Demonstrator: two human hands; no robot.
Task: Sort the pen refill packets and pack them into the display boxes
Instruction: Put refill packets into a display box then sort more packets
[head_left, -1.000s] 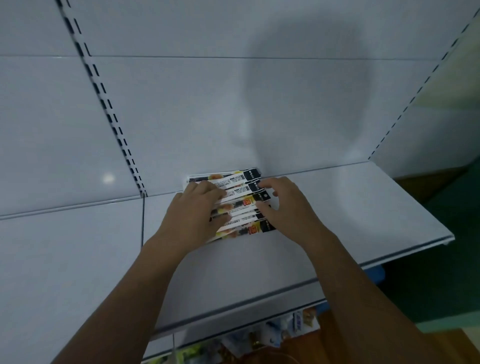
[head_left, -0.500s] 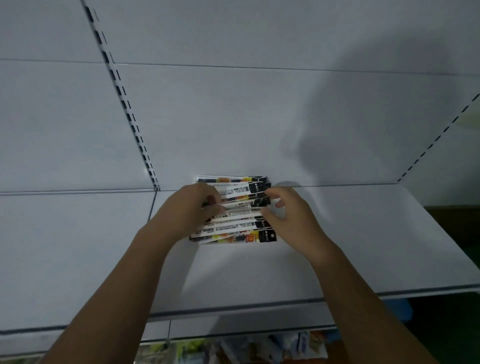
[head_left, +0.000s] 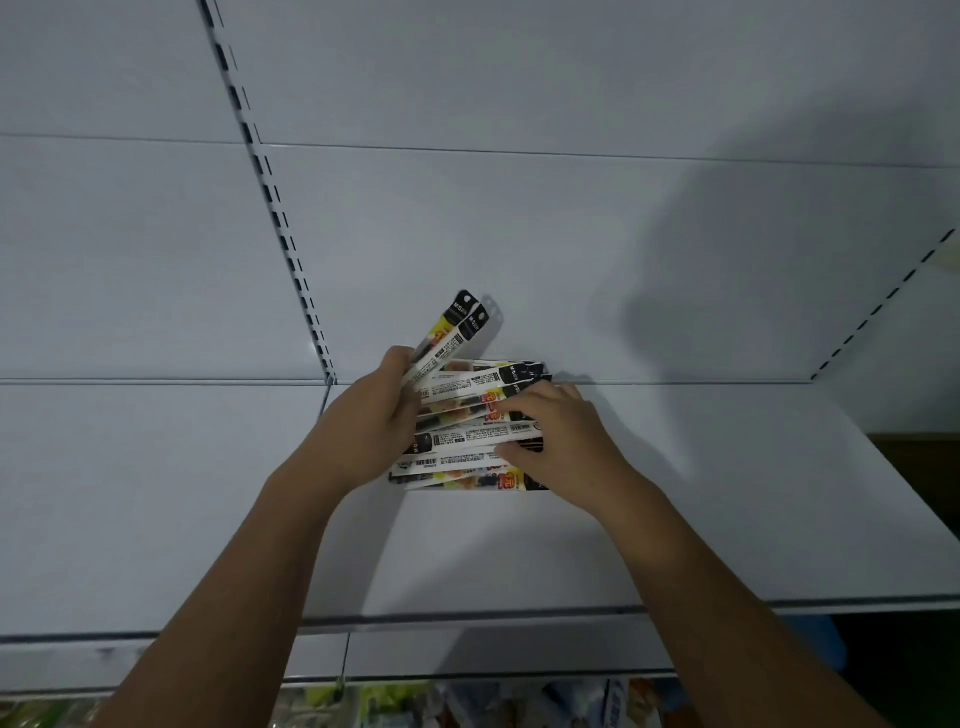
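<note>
1. A pile of pen refill packets lies on the white shelf, close to the back panel, fanned out with the long sides running left to right.
2. The left hand sits at the left end of the pile. Its fingers curl round two lifted packets, gripping their lower ends.
3. Those two packets stand tilted, their black hang-tab ends pointing up and to the right, above the back edge of the pile and in front of the back panel.
4. The right hand lies on the right end of the pile. Its fingers are bent down onto the packets' black ends and its thumb is tucked against the pile's front right part. Whether it pinches a packet or only presses the pile, I cannot tell.
5. The pile lies between the two hands, partly covered by both.
6. A slotted upright runs down the back panel to the left of the hands. Blurred coloured goods show below the shelf's front edge.
7. Half a second ago every packet lay flat in the pile under both hands. Now two are raised out of it by the left hand, while the right hand stays on the right end.
</note>
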